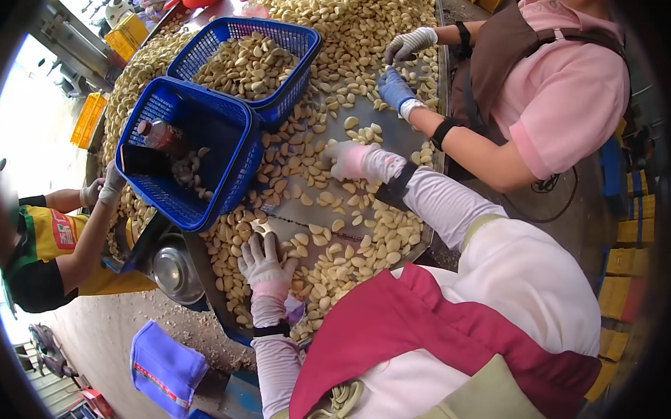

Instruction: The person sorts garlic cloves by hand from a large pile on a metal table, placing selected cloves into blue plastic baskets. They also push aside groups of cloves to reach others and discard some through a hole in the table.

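Pale peeled garlic cloves lie scattered over a metal table. My left hand, in a white glove, rests palm down among them near the table edge, fingers spread. Farther right, my gloved right hand reaches over the cloves, slightly bent and partly blurred. Its fingers look loosely apart, and I see nothing in them. Close by stands a blue basket holding a bottle, a dark object and a few cloves. Behind it, a second blue basket is partly filled with cloves.
At right, a co-worker in pink has gloved hands over the cloves. Across the table at left is another person. A metal bowl sits beside the table corner. A purple bag lies below. Yellow crates line the right side.
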`<action>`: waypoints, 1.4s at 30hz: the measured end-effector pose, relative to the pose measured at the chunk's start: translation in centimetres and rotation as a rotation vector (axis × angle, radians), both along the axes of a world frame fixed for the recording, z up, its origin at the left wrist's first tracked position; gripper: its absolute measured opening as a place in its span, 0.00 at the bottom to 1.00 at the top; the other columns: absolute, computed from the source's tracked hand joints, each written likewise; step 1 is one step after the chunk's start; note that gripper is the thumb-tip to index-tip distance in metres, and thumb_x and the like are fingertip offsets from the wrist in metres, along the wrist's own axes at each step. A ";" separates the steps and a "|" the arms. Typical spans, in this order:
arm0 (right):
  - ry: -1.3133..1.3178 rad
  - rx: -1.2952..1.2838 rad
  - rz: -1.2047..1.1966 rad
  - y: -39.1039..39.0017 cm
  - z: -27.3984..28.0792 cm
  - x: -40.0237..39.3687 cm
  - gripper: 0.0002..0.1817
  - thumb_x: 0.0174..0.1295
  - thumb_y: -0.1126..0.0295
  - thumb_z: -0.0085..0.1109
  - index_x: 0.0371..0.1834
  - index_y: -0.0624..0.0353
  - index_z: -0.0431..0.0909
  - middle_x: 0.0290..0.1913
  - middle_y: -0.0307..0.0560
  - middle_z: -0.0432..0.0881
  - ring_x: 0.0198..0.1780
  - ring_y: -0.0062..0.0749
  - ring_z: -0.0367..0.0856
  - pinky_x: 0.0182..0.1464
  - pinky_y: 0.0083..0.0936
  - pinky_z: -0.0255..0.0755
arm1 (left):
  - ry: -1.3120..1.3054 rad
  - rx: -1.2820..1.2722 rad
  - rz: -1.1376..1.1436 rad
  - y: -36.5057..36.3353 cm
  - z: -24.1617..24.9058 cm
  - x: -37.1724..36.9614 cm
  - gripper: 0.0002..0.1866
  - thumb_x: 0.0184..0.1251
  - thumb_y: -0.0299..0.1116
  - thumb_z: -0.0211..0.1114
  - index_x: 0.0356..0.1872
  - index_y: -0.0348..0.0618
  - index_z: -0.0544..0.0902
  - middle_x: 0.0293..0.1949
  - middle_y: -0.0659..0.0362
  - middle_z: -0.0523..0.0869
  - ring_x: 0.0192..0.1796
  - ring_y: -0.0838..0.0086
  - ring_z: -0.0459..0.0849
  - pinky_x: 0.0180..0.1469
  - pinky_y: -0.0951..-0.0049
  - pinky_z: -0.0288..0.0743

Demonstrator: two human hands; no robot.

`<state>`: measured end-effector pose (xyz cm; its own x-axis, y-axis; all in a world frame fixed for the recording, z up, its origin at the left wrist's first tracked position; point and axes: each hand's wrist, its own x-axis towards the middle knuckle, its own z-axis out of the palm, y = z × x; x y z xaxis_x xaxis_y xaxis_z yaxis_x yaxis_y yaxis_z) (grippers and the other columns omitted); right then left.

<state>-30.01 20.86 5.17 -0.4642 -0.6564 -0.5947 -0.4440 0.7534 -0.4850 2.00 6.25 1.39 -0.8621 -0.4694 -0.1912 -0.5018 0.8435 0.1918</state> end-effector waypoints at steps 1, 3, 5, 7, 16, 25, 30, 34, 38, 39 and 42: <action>-0.279 -0.013 -0.202 0.3 0.3 -0.4 0.29 0.59 0.65 0.60 0.67 0.49 0.79 0.54 0.49 0.86 0.47 0.43 0.89 0.47 0.35 0.84 | 0.007 -0.012 -0.001 0.0 -0.1 0.1 0.45 0.57 0.60 0.71 0.75 0.55 0.68 0.78 0.43 0.64 0.79 0.39 0.59 0.76 0.38 0.50; -0.368 -0.161 -0.278 0.9 -0.1 -0.4 0.25 0.62 0.65 0.57 0.65 0.51 0.80 0.51 0.47 0.86 0.44 0.37 0.88 0.43 0.31 0.84 | 0.011 -0.024 0.000 0.0 -0.2 0.1 0.45 0.57 0.60 0.71 0.75 0.55 0.68 0.77 0.43 0.65 0.78 0.39 0.59 0.76 0.38 0.50; -0.149 -0.217 -0.211 0.9 1.8 2.0 0.21 0.62 0.65 0.57 0.59 0.53 0.84 0.49 0.48 0.87 0.45 0.40 0.89 0.45 0.34 0.83 | 0.023 -0.034 -0.010 0.0 0.0 0.1 0.45 0.57 0.60 0.71 0.75 0.55 0.68 0.77 0.43 0.66 0.78 0.40 0.60 0.75 0.37 0.51; 0.119 -0.309 0.062 0.7 -1.0 3.3 0.17 0.62 0.65 0.60 0.53 0.54 0.87 0.48 0.49 0.88 0.47 0.45 0.89 0.49 0.36 0.83 | 0.024 -0.044 -0.011 0.0 -0.1 0.1 0.45 0.57 0.60 0.71 0.75 0.56 0.68 0.76 0.44 0.66 0.78 0.40 0.60 0.75 0.37 0.52; 0.231 0.074 0.449 -3.1 1.3 3.6 0.15 0.62 0.59 0.65 0.42 0.59 0.90 0.40 0.52 0.90 0.40 0.43 0.90 0.44 0.35 0.83 | 0.029 -0.061 -0.014 0.2 -0.1 0.0 0.46 0.55 0.59 0.72 0.75 0.56 0.68 0.76 0.45 0.66 0.77 0.41 0.61 0.74 0.37 0.54; 0.160 -0.492 0.329 -4.9 8.1 2.5 0.20 0.59 0.68 0.71 0.55 0.59 0.87 0.37 0.49 0.91 0.37 0.39 0.90 0.41 0.32 0.84 | 0.035 -0.068 -0.012 0.0 -0.5 0.1 0.47 0.54 0.57 0.74 0.76 0.57 0.67 0.77 0.46 0.65 0.77 0.41 0.61 0.74 0.38 0.55; 0.322 0.183 0.682 0.5 -0.2 6.3 0.15 0.57 0.68 0.66 0.48 0.53 0.90 0.48 0.51 0.90 0.47 0.46 0.89 0.53 0.38 0.82 | 0.030 -0.072 -0.006 0.3 -0.5 0.3 0.47 0.54 0.58 0.73 0.75 0.57 0.67 0.76 0.46 0.65 0.77 0.41 0.62 0.74 0.38 0.55; 0.117 -0.058 0.381 2.3 -1.1 4.1 0.14 0.55 0.68 0.68 0.45 0.53 0.90 0.42 0.49 0.90 0.45 0.47 0.90 0.50 0.39 0.83 | 0.001 -0.035 -0.009 0.1 -0.2 0.1 0.45 0.58 0.60 0.70 0.76 0.56 0.67 0.77 0.44 0.65 0.79 0.41 0.60 0.76 0.39 0.51; 0.146 -0.109 0.456 2.2 -1.0 4.6 0.17 0.55 0.65 0.67 0.49 0.54 0.88 0.45 0.49 0.86 0.49 0.50 0.87 0.52 0.40 0.82 | -0.012 -0.046 -0.004 0.1 -0.2 0.0 0.45 0.58 0.60 0.71 0.76 0.55 0.68 0.77 0.45 0.64 0.79 0.41 0.59 0.76 0.38 0.51; 0.254 -0.078 0.587 2.0 -1.1 5.2 0.19 0.55 0.63 0.67 0.50 0.54 0.86 0.49 0.50 0.84 0.51 0.50 0.86 0.53 0.40 0.81 | -0.014 -0.045 -0.009 0.1 0.0 0.0 0.45 0.58 0.60 0.71 0.76 0.55 0.68 0.77 0.45 0.64 0.79 0.41 0.59 0.76 0.38 0.51; 0.345 0.016 0.675 1.1 -2.4 6.0 0.20 0.55 0.62 0.67 0.51 0.56 0.85 0.48 0.50 0.84 0.49 0.49 0.86 0.51 0.40 0.82 | -0.009 -0.039 0.007 0.4 0.2 -0.1 0.45 0.58 0.60 0.70 0.76 0.55 0.68 0.78 0.45 0.64 0.79 0.40 0.59 0.76 0.38 0.51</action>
<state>-24.00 21.94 2.73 -0.1258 -0.8566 -0.5003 -0.9359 0.2698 -0.2266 1.93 6.62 1.55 -0.8569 -0.4827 -0.1808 -0.5094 0.8466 0.1543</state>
